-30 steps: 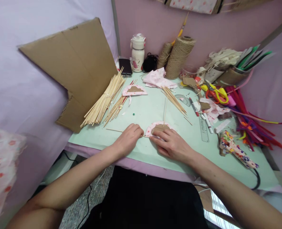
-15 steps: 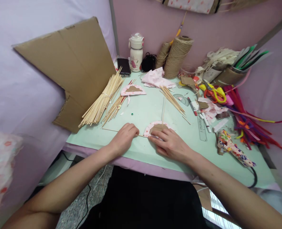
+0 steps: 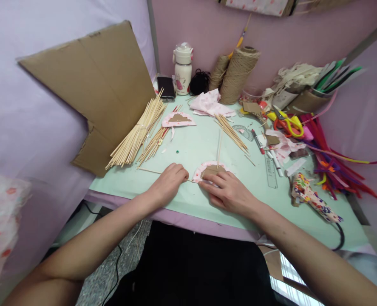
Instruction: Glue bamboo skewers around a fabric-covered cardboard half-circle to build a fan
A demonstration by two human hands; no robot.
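Near the tabletop's [image 3: 188, 204] front edge, the left hand [image 3: 169, 183] lies knuckles-up, fingers curled around a thin wooden stick [image 3: 150, 171] lying flat. The right hand [image 3: 229, 192] rests palm-down, fingers spread, pressing the half-round cardboard piece [image 3: 211, 170] just beside it.

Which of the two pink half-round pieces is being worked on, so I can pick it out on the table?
Start at the green table and go to its near edge, where both hands meet. The half-round piece lies under the right hand, beside the left hand. Unlike the far half-round by the stick bundle, a stick stands from its top.
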